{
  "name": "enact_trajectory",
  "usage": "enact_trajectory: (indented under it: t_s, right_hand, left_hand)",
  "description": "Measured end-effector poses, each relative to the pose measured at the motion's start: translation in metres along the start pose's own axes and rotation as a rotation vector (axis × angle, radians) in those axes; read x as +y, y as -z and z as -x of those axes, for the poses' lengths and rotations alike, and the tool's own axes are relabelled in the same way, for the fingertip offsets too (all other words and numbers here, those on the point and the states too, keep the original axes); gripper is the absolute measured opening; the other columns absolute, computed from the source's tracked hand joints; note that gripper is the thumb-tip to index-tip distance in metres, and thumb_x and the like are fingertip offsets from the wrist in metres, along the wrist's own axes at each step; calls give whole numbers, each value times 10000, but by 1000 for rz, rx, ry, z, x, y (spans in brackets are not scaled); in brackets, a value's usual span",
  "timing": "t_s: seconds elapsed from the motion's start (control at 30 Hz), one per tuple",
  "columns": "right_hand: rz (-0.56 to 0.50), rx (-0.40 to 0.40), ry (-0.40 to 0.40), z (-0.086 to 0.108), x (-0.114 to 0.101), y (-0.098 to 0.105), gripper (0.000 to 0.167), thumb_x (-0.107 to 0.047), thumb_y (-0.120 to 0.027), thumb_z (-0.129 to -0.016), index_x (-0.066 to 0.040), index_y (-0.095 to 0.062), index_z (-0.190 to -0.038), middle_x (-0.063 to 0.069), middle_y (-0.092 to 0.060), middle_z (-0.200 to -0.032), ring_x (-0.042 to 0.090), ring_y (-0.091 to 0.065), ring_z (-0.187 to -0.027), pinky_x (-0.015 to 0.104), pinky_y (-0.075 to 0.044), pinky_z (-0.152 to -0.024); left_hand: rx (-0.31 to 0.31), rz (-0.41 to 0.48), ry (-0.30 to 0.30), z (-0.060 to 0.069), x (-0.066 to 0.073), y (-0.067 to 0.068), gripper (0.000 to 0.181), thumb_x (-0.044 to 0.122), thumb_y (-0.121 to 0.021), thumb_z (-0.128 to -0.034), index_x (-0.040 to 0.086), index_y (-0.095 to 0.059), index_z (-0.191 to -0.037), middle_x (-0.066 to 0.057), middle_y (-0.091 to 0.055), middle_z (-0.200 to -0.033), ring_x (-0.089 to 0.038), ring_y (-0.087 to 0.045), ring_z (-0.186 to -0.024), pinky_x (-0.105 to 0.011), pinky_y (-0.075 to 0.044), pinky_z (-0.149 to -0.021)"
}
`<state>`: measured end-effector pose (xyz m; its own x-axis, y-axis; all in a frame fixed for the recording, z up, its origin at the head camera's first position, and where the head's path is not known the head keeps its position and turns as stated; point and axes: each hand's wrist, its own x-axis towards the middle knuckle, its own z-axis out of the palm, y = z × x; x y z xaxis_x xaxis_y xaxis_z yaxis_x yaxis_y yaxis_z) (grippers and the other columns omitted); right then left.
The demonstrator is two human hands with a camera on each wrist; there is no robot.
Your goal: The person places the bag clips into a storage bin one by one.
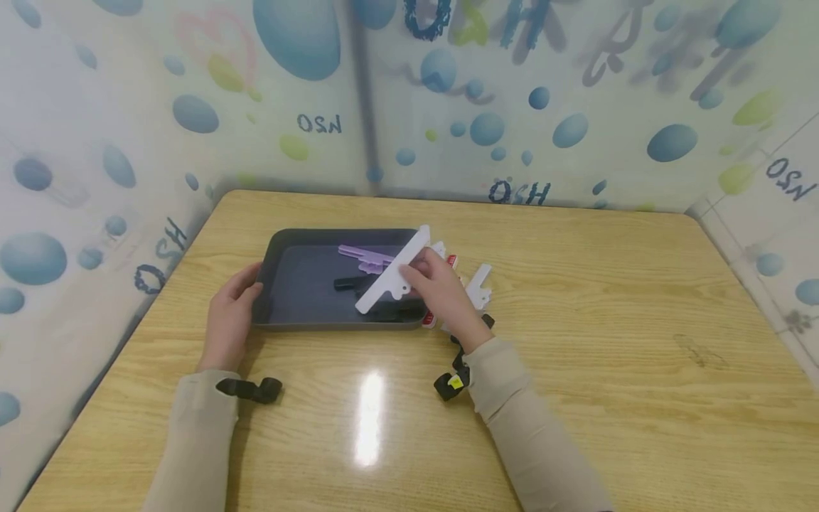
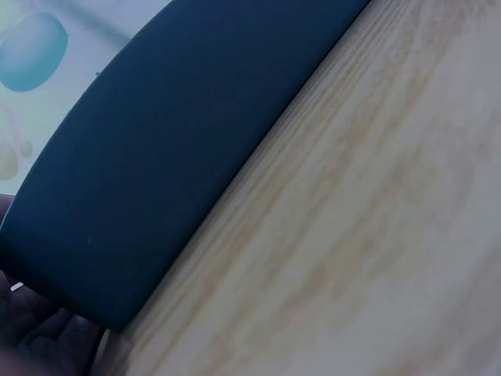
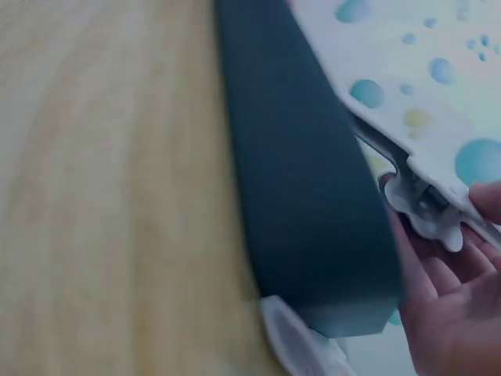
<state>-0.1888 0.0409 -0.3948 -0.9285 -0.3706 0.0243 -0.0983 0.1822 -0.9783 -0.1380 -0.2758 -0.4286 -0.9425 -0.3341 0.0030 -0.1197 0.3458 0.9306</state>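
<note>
A long white clip point(image 1: 390, 277) with a cloud-shaped grip slants over the right half of a dark grey tray point(image 1: 297, 284). My right hand point(image 1: 444, 288) pinches it between thumb and fingers; the right wrist view shows this clip point(image 3: 427, 207) up close, beside the tray wall. Inside the tray lie a purple clip point(image 1: 365, 256) and a black clip-like piece point(image 1: 348, 283), partly hidden by the white one. At the tray's left end my left hand point(image 1: 230, 316) grips the wall, and in the left wrist view its fingers point(image 2: 51, 337) curl at the tray's corner.
Just right of the tray lie another white clip point(image 1: 478, 288) and some red-and-white pieces point(image 1: 429, 320), partly covered by my right hand and the tray. The wooden table point(image 1: 608, 341) meets patterned walls at the back and sides.
</note>
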Motion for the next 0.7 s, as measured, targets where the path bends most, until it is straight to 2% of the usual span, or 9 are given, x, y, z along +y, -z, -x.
enact_trajectory:
  t_s: [0.07,0.2,0.33,0.53,0.7]
  right_hand:
    - [59,-2,8,0,1,-4,335,-356,-504,-904,-125,-474,-1144,16,-596,-1086,133,-594,-877,271,-521,-723]
    - [113,-11,12,1,1,-10,315,-347,-500,-906,-136,-463,-1137,28,-601,-1079,141,-623,-753,280,-536,-651]
    - [186,-35,3,2,1,-12,315,-358,-499,-905,-156,-466,-1144,39,-603,-1074,137,-626,-668,278,-532,-633]
    - [361,-43,32,3,0,-12,310,-395,-541,-872,-188,-502,-1099,-21,-590,-1036,93,-577,-842,289,-506,-718]
    - [519,-135,78,4,-3,-14,292,-353,-552,-863,-197,-491,-1103,-17,-581,-1010,122,-548,-878,293,-492,-730]
  left_hand:
    - [0,0,2,0,0,0,403,274,-408,-953,196,-411,-1348,9,-381,-1383,-132,-320,-1264,-356,-257,-1040]
    - [-4,0,6,0,0,0,405,277,-406,-954,198,-407,-1351,11,-375,-1387,-134,-314,-1267,-360,-254,-1042]
    - [-5,-16,10,0,-1,0,410,294,-404,-953,203,-403,-1353,23,-373,-1388,-125,-313,-1266,-350,-258,-1040]
    - [-3,-34,12,0,-1,0,414,318,-397,-952,220,-401,-1354,29,-371,-1389,-126,-315,-1265,-350,-262,-1038]
    - [-3,-36,11,0,0,1,418,320,-397,-951,211,-399,-1355,23,-375,-1386,-128,-320,-1263,-349,-265,-1036]
